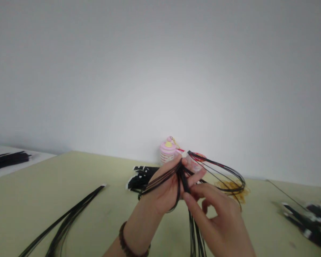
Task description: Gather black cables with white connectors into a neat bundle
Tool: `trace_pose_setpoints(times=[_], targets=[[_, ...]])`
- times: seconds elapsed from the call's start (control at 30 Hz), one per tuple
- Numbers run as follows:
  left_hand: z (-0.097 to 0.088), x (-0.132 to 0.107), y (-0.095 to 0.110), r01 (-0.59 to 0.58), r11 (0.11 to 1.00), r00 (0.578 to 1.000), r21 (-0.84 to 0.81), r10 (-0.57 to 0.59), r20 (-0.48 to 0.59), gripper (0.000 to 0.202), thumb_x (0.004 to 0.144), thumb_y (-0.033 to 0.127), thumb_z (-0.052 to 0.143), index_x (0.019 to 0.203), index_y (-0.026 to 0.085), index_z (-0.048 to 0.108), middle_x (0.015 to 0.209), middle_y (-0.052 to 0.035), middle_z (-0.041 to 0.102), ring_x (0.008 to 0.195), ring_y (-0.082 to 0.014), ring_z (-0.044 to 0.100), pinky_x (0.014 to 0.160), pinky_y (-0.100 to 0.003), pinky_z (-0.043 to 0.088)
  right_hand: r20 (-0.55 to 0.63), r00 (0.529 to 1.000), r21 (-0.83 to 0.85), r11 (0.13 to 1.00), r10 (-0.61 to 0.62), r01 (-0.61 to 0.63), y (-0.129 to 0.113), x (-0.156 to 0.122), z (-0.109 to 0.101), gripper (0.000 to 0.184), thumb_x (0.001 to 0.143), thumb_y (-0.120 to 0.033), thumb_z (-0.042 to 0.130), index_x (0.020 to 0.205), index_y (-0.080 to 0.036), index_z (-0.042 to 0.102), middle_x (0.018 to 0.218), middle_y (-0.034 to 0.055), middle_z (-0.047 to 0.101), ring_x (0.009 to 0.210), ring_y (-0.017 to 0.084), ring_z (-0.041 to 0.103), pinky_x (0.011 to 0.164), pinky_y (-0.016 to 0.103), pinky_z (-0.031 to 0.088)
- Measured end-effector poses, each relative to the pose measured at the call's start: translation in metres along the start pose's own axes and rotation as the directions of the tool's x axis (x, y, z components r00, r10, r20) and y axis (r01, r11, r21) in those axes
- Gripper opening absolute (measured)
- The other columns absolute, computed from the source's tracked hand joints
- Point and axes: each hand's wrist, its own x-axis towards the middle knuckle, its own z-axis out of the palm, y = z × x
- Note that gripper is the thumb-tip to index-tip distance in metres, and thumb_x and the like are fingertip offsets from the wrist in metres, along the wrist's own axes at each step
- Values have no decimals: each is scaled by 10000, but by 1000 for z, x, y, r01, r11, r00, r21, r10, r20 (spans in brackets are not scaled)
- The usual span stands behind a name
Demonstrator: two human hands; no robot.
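Observation:
A looped bundle of thin black cables [192, 228] is held up in front of me, with a white connector [185, 154] at its top end. My left hand [169, 189] is closed around the upper part of the bundle, and some loops lie across its palm and thumb side. My right hand [216, 214] pinches the dark middle of the bundle just below, between thumb and fingers. One wide loop swings out to the right, while loose strands hang down between the hands.
On the greenish table [117, 214] another cable bundle [75, 208] lies left. Behind my hands are black connector-ended cables [141, 176], a pink cup-shaped trinket [167, 151] and yellow rubber bands [234, 191]. More black cables [310, 225] lie right; dark strands [9, 160] rest on white at far left.

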Motion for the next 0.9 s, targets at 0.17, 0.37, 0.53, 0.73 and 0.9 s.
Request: trace_pose_setpoints(times=[0.17,0.37,0.53,0.73,0.9], targets=[[2,1,-16,-22,993,999,112,19,27,136,863,141,496,776,111,596,711,-21,575,699,-106,597,817,-316,535,36,998,31,998,54,-55,4,2,-15,215,841,-294,554,655,-194,599,572,-36,574,511,90,505,499,212,379],[7,0,-19,-59,985,998,164,61,-10,192,896,167,457,780,96,592,711,-16,553,715,-89,589,934,-353,484,48,998,81,996,28,-32,6,8,-24,172,838,-230,545,686,-204,622,617,-47,616,523,83,544,508,198,398],[7,1,-23,-67,958,997,279,74,-14,224,896,189,458,724,108,577,703,-10,542,698,-86,581,943,-342,467,-29,999,37,999,-19,20,6,8,-22,116,786,-161,569,699,-204,632,627,-50,630,509,82,543,509,198,405],[12,1,-21,-22,939,990,343,68,-121,229,905,181,433,733,125,573,696,1,539,651,-71,565,834,-256,499,37,996,2,997,78,-78,4,6,-24,153,823,-185,515,701,-211,604,638,-33,621,538,105,537,497,216,377],[13,0,-11,54,943,972,329,26,-234,194,902,168,437,755,138,560,683,5,545,611,-81,558,743,-265,528,127,978,87,980,164,-176,3,4,-19,141,841,-232,494,722,-225,569,597,-46,572,513,97,507,461,206,344]])
